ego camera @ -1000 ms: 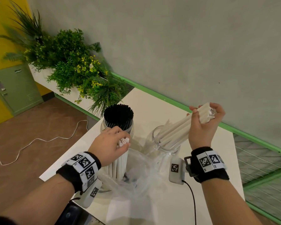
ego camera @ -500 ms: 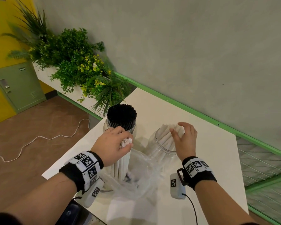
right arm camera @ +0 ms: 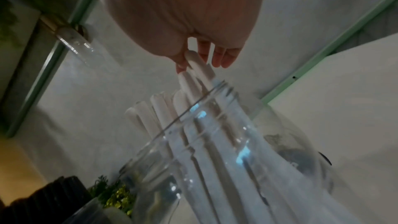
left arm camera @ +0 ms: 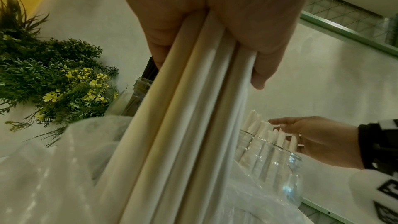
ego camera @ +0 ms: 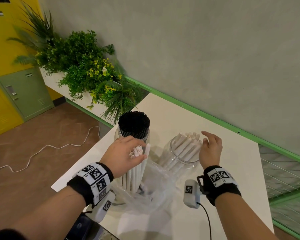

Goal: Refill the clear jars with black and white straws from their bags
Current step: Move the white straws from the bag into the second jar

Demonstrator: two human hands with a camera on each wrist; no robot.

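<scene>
— What are the fingers doing?

— The left hand (ego camera: pixel 124 154) curls round an upright bundle of white straws (ego camera: pixel 135 174) standing in a clear plastic bag (ego camera: pixel 151 193); the right hand (ego camera: pixel 210 151) is loosely spread, fingertips (right arm camera: pixel 217 59) brushing the white straws in the clear jar (ego camera: pixel 182 153).

— And relative to that jar?

— The bundle is just left of it; the black-straw jar (ego camera: pixel 133 129) stands beyond the bundle, all on the white table (ego camera: pixel 232 170).

bare table (ego camera: pixel 232 170) off to the right, crumpled plastic bag (ego camera: pixel 151 193) clogging the front, two jars (ego camera: pixel 180 158) crowding the middle
</scene>
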